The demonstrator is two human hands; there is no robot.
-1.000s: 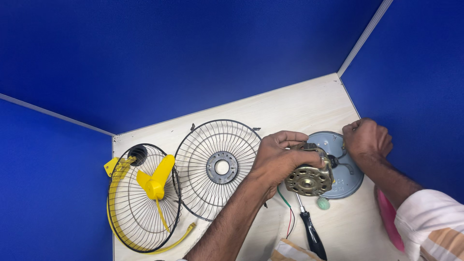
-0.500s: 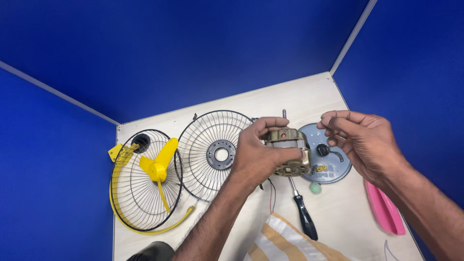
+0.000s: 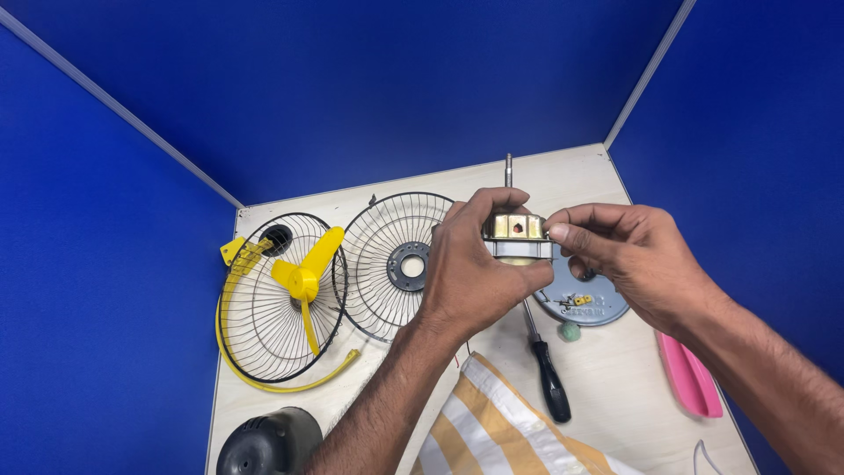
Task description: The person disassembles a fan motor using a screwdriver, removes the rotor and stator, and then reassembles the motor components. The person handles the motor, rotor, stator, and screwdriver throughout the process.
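Your left hand has its grip closed around the fan motor, held up above the table, over the gap between the loose wire guard and the grey plate; fingers wrap the left side and underside, thumb over the top edge; the motor is fully carried by this hand.

Your right hand comes in from the right; thumb and forefinger pinched together at the motor's right edge, touching the housing; can't tell whether something small sits in that pinch, too fine to see.

Key relation: the motor shaft points away from you, up toward the far edge of the table; so the long axis runs front to back, and both hands flank it left and right; left hand bears the load, right hand is the free one for fine work at the right face.

Around it:
- screwdriver, black handle toward you, lying on the table just below the motor;
- grey round plate under your right hand, small parts on it;
- small green cap beside the plate;
- wire guard flat, left of your left hand;
- second guard with yellow fan blade and yellow rim further left;
- black motor cover at near-left corner;
- striped cloth near edge;
- pink piece at right.
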